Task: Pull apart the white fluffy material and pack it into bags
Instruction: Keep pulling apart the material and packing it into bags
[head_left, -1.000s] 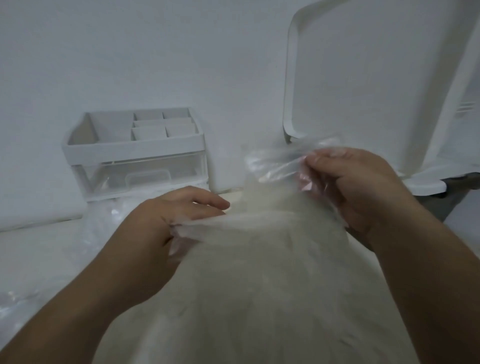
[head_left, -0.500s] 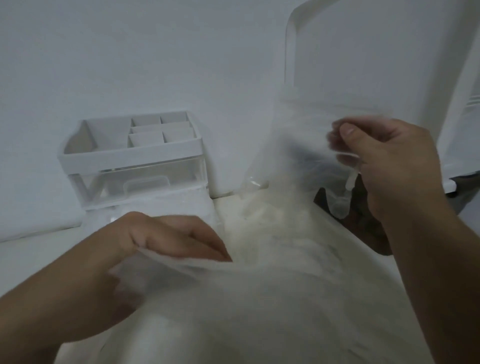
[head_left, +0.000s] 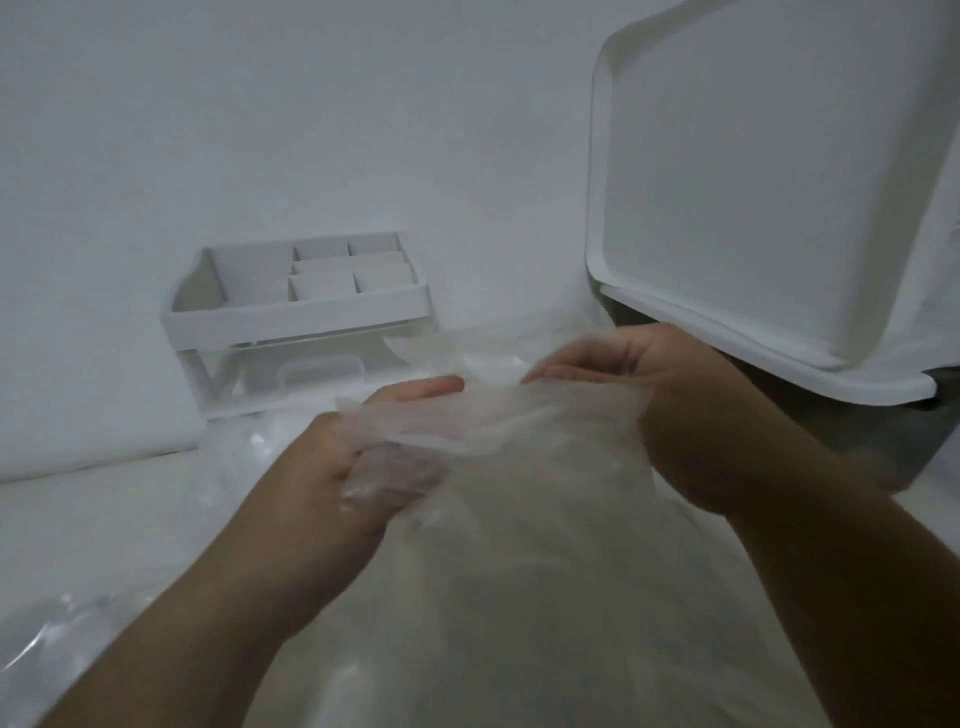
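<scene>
White wall (head_left: 260, 130) backs a pale tabletop (head_left: 104, 525). Left fingers (head_left: 400, 467) curl under the film, the left hand (head_left: 358, 457) gripping the rim of the clear bag (head_left: 498, 410). Right fingers (head_left: 561, 371) lie together at the opposite rim (blur hides whether the right hand (head_left: 670, 410) pinches it). White fluffy material (head_left: 530, 571) fills the bag between both wrists. Behind stand a drawer organizer (head_left: 296, 312) and a tilted white tray (head_left: 753, 182).

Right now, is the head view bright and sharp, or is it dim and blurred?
Head view: dim greyish light, no glare; the left hand, the right hand and the clear plastic bag are soft with motion blur; the white drawer organizer is sharper; the wide lens bows the white tray.
</scene>
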